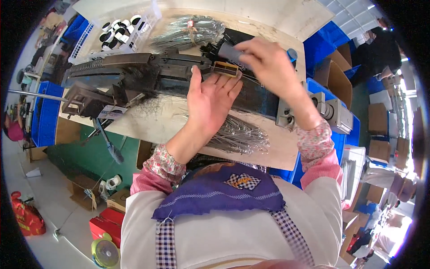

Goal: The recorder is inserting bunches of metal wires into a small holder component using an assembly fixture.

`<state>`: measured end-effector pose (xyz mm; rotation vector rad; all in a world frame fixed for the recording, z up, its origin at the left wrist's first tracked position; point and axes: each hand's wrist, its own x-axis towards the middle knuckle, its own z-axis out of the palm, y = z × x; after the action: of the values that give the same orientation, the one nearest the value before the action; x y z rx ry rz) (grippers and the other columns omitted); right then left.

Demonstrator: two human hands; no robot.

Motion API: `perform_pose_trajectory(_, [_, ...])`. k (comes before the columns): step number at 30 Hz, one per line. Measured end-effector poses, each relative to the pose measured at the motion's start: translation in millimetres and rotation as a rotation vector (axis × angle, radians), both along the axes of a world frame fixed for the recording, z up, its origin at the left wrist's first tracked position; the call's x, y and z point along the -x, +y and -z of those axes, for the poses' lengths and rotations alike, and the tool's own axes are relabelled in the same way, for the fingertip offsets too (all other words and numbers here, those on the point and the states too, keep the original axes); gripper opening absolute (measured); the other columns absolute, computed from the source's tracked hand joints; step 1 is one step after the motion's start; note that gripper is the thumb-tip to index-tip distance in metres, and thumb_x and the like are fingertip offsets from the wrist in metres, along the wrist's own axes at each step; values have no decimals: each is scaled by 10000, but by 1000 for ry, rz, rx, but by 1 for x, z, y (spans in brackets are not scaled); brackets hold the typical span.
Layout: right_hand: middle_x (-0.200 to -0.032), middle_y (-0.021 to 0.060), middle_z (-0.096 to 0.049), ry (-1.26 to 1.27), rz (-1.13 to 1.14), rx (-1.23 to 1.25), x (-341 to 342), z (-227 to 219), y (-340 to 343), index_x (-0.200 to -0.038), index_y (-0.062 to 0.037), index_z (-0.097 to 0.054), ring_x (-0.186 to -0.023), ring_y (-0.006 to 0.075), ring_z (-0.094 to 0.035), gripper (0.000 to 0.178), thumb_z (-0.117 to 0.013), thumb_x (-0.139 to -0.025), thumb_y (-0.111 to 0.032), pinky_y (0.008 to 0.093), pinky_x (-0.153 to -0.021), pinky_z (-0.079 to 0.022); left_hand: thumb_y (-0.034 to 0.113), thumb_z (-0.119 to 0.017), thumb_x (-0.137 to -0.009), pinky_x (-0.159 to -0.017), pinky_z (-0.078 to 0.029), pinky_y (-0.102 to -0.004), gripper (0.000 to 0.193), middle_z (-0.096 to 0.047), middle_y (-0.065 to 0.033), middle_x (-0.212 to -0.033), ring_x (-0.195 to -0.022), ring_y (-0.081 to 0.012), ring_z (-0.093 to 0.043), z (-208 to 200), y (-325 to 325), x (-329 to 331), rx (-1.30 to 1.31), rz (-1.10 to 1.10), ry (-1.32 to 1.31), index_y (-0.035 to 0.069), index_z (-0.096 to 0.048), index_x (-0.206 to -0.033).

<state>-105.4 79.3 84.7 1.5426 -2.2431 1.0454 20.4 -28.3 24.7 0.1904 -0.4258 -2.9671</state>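
My left hand [206,101] lies palm up, its fingers stretched flat. Their tips touch a small yellowish rectangular frame [226,68] on a long dark metal machine [179,74]. Just above that frame, my right hand [271,62] grips a grey block-like piece [230,53] between thumb and fingers; motion smears it a little. Behind the block is a heap of black bristle-like strands [215,47]. One bundle of silvery wires [242,134] rests on the table on the near side of the machine, and another wire bundle [188,33] on the far side.
A white plastic basket [152,20] with several black-and-white round pieces stands at the back left. Blue crates [47,112] and cardboard boxes [338,80] flank the table. A grey motor [338,117] sits at the machine's right end. A metal rod [36,94] sticks out left.
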Motion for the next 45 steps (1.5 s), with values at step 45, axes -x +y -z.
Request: perform_pose_trajectory(45, [-864, 137, -620, -457, 293, -422, -111, 109, 174, -960, -42, -583, -761, 311, -629, 130, -584, -845, -104, 375, -632, -496, 147, -556, -934, -1002, -450, -347, 204, -564, -111, -1083, -1040, -201, -542, 30, 45, 0, 56, 1, -156, 3, -532, -1076])
